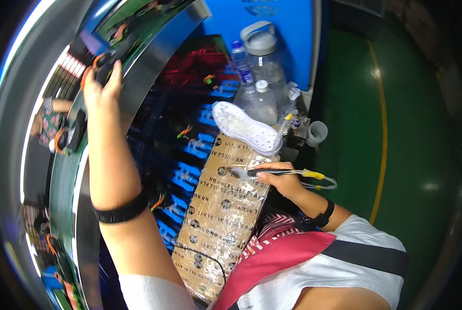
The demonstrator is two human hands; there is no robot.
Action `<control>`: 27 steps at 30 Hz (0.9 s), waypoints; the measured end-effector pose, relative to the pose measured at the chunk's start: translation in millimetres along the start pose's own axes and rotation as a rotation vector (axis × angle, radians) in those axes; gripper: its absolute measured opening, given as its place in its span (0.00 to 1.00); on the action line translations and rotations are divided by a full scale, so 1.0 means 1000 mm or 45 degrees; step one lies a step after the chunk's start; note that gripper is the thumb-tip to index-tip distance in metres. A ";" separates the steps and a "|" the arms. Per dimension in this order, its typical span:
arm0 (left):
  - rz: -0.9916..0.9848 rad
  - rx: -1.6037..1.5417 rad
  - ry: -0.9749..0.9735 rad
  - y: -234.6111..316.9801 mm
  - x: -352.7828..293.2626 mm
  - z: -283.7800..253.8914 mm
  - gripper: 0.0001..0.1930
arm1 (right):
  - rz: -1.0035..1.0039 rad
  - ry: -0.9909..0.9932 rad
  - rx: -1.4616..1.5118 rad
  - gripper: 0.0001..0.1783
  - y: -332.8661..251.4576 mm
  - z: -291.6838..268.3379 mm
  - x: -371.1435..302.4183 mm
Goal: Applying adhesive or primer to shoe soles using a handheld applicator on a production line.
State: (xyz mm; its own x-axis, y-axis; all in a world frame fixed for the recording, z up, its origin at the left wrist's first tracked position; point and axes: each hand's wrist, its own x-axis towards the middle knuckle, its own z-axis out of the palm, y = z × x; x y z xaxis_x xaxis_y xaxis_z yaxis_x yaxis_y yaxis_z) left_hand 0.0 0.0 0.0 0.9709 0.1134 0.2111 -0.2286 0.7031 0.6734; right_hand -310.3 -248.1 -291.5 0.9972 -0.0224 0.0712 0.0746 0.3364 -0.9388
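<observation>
My left hand (102,92) reaches out to the conveyor on the left, its thumb and a finger on either side of a dark shoe with orange parts (108,63). Some of its fingers are hidden behind the shoe. In my right hand (282,181) is a brush (244,173) with a dark handle and pale bristles, a clear tube with a yellow fitting trailing from its back end. The bristles are over a tape-covered cardboard surface (218,209). A white shoe sole (244,128) rests at the far end of that cardboard, beyond the brush.
Behind the sole stand a large clear jug (266,67), a purple-labelled bottle (244,70) and a white-capped bottle (262,103). A white cup (317,133) is to their right. More shoes (70,132) sit along the conveyor (66,175), where another person (50,121) is visible. A black cable (208,254) crosses the cardboard.
</observation>
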 end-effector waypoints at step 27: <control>0.409 0.479 0.114 0.215 -0.214 -0.023 0.29 | 0.125 -0.161 -0.091 0.14 0.005 0.044 -0.001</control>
State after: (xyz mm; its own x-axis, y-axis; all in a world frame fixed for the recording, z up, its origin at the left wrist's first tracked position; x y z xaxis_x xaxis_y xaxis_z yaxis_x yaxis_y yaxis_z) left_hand -255.2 143.2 83.2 0.8458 0.3538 0.3993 -0.5111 0.3228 0.7966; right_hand -311.2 -205.3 -281.4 0.9918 0.1270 0.0157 -0.0184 0.2635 -0.9645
